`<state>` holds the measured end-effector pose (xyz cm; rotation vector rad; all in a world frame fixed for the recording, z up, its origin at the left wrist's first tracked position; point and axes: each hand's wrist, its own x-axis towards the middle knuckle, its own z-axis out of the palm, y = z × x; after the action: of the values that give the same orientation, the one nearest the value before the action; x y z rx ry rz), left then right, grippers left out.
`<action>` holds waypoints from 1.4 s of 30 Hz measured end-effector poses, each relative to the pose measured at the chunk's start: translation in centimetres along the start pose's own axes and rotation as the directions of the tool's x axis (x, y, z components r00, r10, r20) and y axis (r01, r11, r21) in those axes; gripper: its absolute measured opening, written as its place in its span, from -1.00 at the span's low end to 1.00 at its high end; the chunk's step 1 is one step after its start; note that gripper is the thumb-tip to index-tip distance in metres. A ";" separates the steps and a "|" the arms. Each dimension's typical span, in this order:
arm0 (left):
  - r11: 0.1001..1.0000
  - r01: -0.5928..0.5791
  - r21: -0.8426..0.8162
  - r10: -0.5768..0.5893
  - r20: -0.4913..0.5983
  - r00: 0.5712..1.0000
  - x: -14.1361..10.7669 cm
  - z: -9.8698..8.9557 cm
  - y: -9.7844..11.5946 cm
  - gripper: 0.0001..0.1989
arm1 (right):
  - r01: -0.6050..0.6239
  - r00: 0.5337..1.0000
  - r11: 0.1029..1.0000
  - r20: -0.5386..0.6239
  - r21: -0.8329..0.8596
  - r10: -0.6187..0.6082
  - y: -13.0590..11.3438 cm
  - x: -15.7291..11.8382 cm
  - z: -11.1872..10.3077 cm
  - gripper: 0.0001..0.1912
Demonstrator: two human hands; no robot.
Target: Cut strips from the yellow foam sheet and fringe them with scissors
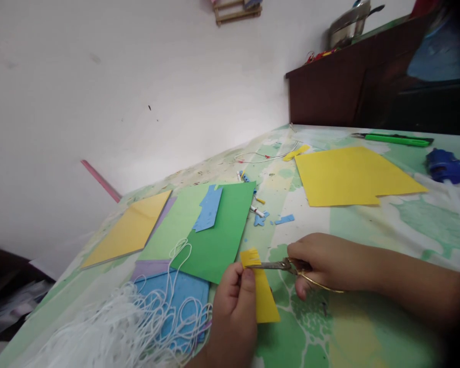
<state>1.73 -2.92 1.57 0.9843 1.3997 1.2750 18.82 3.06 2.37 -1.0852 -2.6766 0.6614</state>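
My left hand point(235, 301) pinches a narrow strip of yellow paper point(266, 301) between thumb and fingers, low in the middle of the view. Slits run into one edge of the strip near its top. Closed around the handles of a pair of scissors point(274, 265) is my right hand point(322, 266). The scissor blades lie across the yellow strip just above my left thumb. Beyond my left hand are a green sheet point(230, 230) and a cut blue piece point(209, 209) lying on it.
Tangled white cord point(111, 327) spreads over the lower left, partly on a blue sheet point(176, 286). A large yellow sheet point(348, 176), a green cutter knife point(398, 139) and a blue glue gun point(450, 166) lie at the right. Blue scraps point(283, 219) are scattered mid-table.
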 end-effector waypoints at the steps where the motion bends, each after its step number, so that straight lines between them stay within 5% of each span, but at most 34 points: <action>1: 1.000 0.001 0.001 -0.001 0.001 1.000 0.0 0.0 0.0 -0.78 | -0.002 1.000 1.000 -0.001 -0.002 0.002 0.0 0.0 0.0 -0.77; 14: 0.998 0.056 0.004 -0.056 -0.004 0.998 0.3 -0.2 -0.2 -0.76 | -0.017 0.999 0.993 -0.029 -0.113 0.014 0.0 0.0 -0.3 -0.55; 32: 0.998 0.061 -0.003 -0.061 -0.023 0.998 1.2 -0.3 0.1 -0.82 | -0.063 0.997 0.988 -0.045 -0.142 0.057 -0.1 -0.1 -0.2 -0.59; 42: 0.989 0.062 -0.138 -0.056 0.043 0.997 1.5 -0.4 -0.4 -0.83 | -0.090 0.996 0.985 -0.031 -0.147 0.086 -0.1 0.0 -0.1 -0.56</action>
<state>1.04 -1.61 0.95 0.8627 1.2827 1.2844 18.77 3.00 2.52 -1.2460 -2.7062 0.4651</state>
